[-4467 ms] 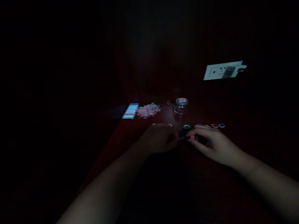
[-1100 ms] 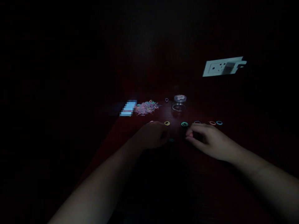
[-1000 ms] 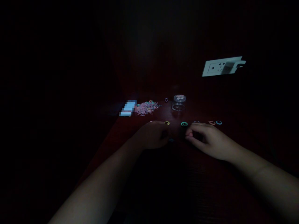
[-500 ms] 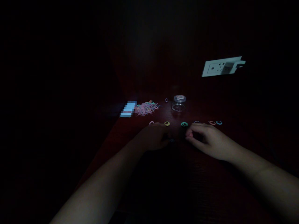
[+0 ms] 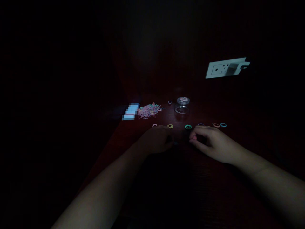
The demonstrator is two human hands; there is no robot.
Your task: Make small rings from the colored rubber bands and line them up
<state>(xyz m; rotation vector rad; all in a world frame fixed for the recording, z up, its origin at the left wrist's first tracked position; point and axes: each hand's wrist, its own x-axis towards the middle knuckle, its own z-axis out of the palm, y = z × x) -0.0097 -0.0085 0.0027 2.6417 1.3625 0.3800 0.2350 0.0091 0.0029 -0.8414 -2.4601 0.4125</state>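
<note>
Small elastic hair ties lie in a row across the dark table: a pink hair tie (image 5: 154, 125), yellow hair ties (image 5: 170, 126), green hair ties (image 5: 188, 127), a purple hair tie (image 5: 200, 124), an orange hair tie (image 5: 216, 125) and a blue hair tie (image 5: 223, 125). My left hand (image 5: 158, 140) is in shadow just below the pink and yellow ones, fingers curled, with a faint bluish spot at its fingertips. Right of it, my right hand (image 5: 212, 143) has its fingers and thumb curled together below the green and purple ones. Something pinkish shows at its fingertips, too dim to name.
A heap of mixed hair ties (image 5: 150, 111) lies beyond my left hand, beside a bright blurred screen (image 5: 131, 111). A clear lidded jar (image 5: 182, 106) and a single dark ring (image 5: 169, 102) stand farther back. A wall socket (image 5: 226, 68) holds a plug.
Almost nothing differs. Both hands keep their places over the table, and the hair ties, heap and jar stay where they were.
</note>
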